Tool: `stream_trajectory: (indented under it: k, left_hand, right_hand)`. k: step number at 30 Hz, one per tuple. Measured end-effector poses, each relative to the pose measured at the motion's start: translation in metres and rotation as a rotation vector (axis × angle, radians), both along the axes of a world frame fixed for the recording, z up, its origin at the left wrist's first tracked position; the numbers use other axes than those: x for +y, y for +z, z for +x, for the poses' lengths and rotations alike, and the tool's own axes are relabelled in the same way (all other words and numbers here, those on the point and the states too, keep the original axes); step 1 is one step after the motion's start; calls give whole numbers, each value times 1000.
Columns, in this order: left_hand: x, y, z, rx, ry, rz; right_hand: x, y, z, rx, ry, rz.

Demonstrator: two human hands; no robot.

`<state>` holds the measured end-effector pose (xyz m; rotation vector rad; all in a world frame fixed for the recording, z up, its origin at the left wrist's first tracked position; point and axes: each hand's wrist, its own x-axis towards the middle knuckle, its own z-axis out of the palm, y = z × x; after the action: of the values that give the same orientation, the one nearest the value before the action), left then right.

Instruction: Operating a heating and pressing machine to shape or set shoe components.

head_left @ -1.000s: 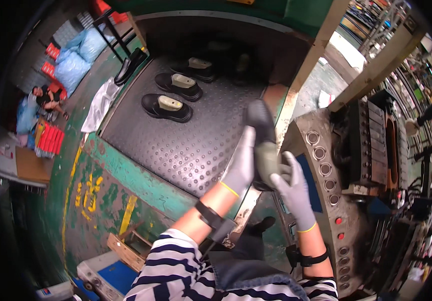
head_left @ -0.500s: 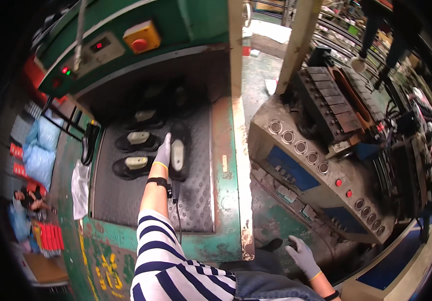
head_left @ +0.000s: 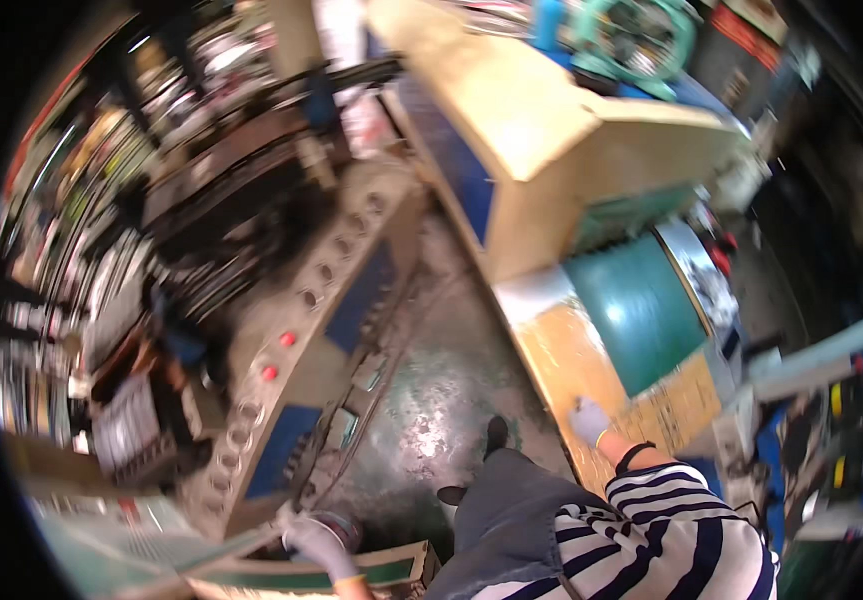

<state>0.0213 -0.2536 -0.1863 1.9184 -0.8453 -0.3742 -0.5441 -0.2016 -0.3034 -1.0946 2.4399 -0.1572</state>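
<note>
My left hand, in a pale glove with a yellow cuff, is low at the left, beside a round tin-like container. Blur hides whether its fingers touch the container or hold anything. On the right, my right hand, gloved the same way, hovers over or rests on a brown cardboard-covered bench top; which of the two I cannot tell. Its fingers look loosely apart, and nothing shows in them. A dark green sheet or panel lies on that bench beyond the hand.
A machine console with round dials and red buttons stands at the left. A large cream cabinet rises ahead, with a green fan behind it. Between them runs a worn floor. A green-topped box edge is near my left arm.
The view has swung right, away from the green press with black shoes on its plate. My left hand has left the shoes. My right hand is now at the cardboard-covered bench.
</note>
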Motion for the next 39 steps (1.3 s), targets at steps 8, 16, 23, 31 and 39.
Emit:
stream_trajectory:
  k: [8, 16, 23, 31, 39]
  left_hand:
    - [-147, -56, -456, -189, -1661, 85]
    - [-262, -130, -757, -285, -1910, -7]
    - [-361, -89, -922, 331, -1130, 885]
    - [-377, -149, -981, -110, -1333, 686]
    - [-365, -195, -991, -71, -1495, 673]
  right_hand:
    - [125, -15, -173, 254, -908, 54]
    - [114, -66, -243, 302, -960, 130]
    - [126, -86, -255, 431, -986, 125]
    - [128, -89, -257, 365, -965, 129]
    - [137, -86, -272, 464, -927, 265]
